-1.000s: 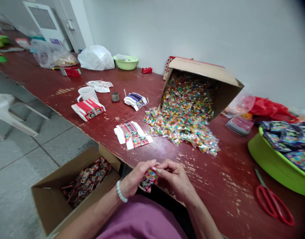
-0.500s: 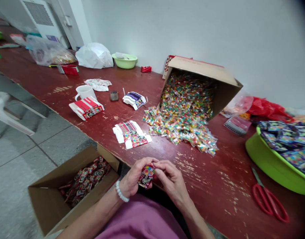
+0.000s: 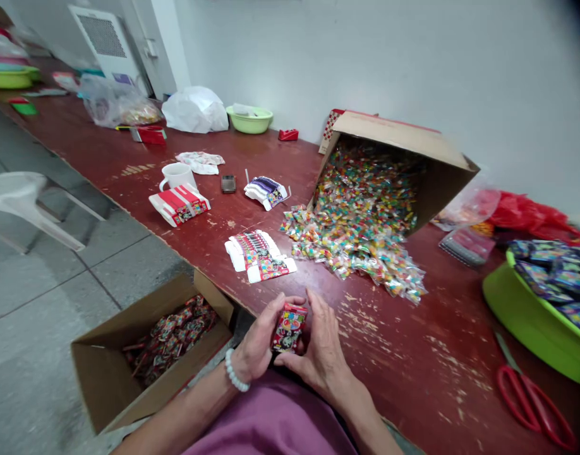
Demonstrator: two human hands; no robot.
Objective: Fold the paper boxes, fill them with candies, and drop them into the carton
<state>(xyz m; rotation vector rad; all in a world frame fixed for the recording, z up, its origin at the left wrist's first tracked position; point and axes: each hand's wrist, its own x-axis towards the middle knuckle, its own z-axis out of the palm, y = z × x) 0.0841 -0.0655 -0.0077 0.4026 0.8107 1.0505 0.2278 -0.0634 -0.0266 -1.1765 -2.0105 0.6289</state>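
Right hand [image 3: 321, 347] has unbent its fingers beside the small red box [image 3: 289, 328].

Lit brightly and coolly, with soft shadows. Glaring palely on the dark-red wooden tabletop [image 3: 313, 278]; glinting off the clear-plastic packets of multicoloured candy [image 3: 356, 243]; falling dim inside the tipped brown cardboard carton [image 3: 439, 196]. Blurred at far left around the lime-green plastic basin [image 3: 8, 79], stretched toward the edges, blackened in the upper right corner.
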